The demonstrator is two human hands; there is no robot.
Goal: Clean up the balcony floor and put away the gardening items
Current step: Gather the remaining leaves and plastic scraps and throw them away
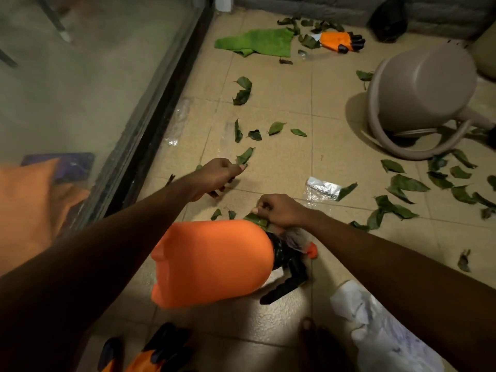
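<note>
Green leaves lie scattered over the tiled balcony floor (pixel 281 162). My left hand (pixel 217 177) reaches forward and pinches one leaf (pixel 244 156) between fingertips and thumb. Nearer me, my right hand (pixel 281 210) has its fingers curled round a bunch of leaves (pixel 256 219), just above an orange spray bottle (pixel 212 261) that lies on its side with its black nozzle pointing right. A beige watering can (pixel 418 95) lies tipped over at the right. A green cloth (pixel 257 42) and an orange-and-black glove (pixel 341 41) lie at the far end.
A glass sliding door with a dark track (pixel 150 124) runs along the left. A foil wrapper (pixel 323 187) lies mid-floor, a white plastic bag (pixel 375 326) at the lower right, another orange glove (pixel 145 355) at the bottom edge. A dark pot (pixel 389 20) stands by the far wall.
</note>
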